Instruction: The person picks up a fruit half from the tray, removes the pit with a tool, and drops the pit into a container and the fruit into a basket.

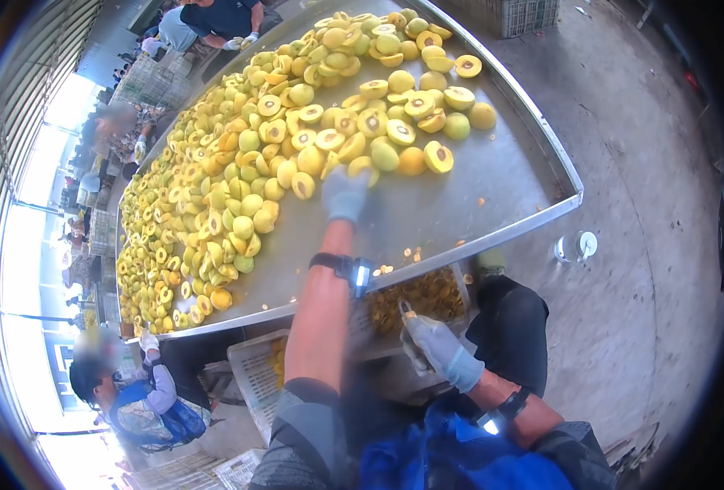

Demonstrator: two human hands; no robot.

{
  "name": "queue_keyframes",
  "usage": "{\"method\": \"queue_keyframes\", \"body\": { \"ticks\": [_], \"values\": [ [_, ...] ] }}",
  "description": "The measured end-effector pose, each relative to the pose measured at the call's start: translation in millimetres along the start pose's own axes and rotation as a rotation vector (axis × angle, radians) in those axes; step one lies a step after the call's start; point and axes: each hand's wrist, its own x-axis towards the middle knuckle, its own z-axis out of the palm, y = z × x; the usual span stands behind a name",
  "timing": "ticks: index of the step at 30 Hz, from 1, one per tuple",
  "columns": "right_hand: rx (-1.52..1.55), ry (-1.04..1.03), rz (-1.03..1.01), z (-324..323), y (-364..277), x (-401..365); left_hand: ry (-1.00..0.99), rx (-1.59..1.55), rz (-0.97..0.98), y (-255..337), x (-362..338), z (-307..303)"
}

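Two gloved hands, one fruit half, one small tool, logged as I see them from the head view.

1. Left hand (346, 194): stretched out over the steel table (493, 175), well in from its near edge, fingers curled down at the near fringe of the fruit heap (239, 163). It is on or just over a fruit half (364, 166). Motion blur keeps me from telling whether the fingers have closed on it.
2. Fruit half: lies at the near side of the heap, towards the table's right corner and partly under the glove. It is rounded with no clear long axis, and I cannot tell whether its cut face is up or down.
3. Right hand (437, 349): below the table's near edge, fist closed around the small tool (405, 313).
4. Small tool: its long axis runs from the fist up towards the underside of the near edge, tip leading. It sits just above the crate of pits (427, 294).

Risks, in my judgement:
- The tool tip points up and sits close to the left forearm, so a quick pull-back of that arm could meet it.
- The steel looks slick, so a loose grip could send the half sliding towards the near edge.
- Neighbouring halves touch one another, so a careless grab could set several rolling.
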Motion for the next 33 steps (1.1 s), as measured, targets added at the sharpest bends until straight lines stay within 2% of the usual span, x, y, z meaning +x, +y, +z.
{"method": "queue_keyframes", "body": {
  "ticks": [2, 5, 7, 8, 10, 13, 14, 16, 19, 20, 23, 26, 29, 33],
  "values": [
    [0.003, -0.004, -0.020, 0, -1, 0, -0.170, 0.056, 0.002, 0, 1, -8],
    [0.108, 0.060, -0.055, 0, -4, -8, -0.223, -0.288, 0.036, 5, -25, -25],
    [0.299, 0.190, -0.061, 9, -15, -11, -0.355, -0.572, 0.022, -15, -40, -30],
    [0.300, 0.172, -0.055, 8, -18, -15, -0.419, -0.712, 0.006, -29, -52, -32],
    [0.294, 0.123, -0.031, 3, -23, -21, -0.485, -0.955, -0.074, 1, -112, -68],
    [0.045, 0.196, -0.332, 11, -23, -23, -0.544, -1.250, -0.171, 9, -179, -85],
    [0.051, 0.207, -0.397, 15, -21, -21, -0.551, -1.355, -0.197, 8, -197, -84],
    [0.063, 0.177, -0.358, 21, -31, -31, -0.540, -1.564, -0.274, 12, -232, -78],
    [0.029, 0.212, -0.374, 29, -34, -38, -0.537, -1.747, -0.216, 27, -269, -74],
    [0.004, 0.233, -0.375, 30, -32, -39, -0.470, -1.708, -0.068, 34, -276, -72],
    [-0.130, 0.305, -0.402, 33, -31, -48, -0.299, -1.706, -0.100, 51, -292, -75],
    [-0.154, 0.338, -0.457, 42, -32, -56, -0.098, -1.332, -0.101, 67, -304, -85],
    [-0.166, 0.384, -0.518, 45, -31, -61, 0.036, -1.284, -0.090, 73, -306, -81],
    [-0.194, 0.393, -0.551, 47, -29, -63, 0.081, -1.212, -0.076, 78, -310, -84]
  ]
}}
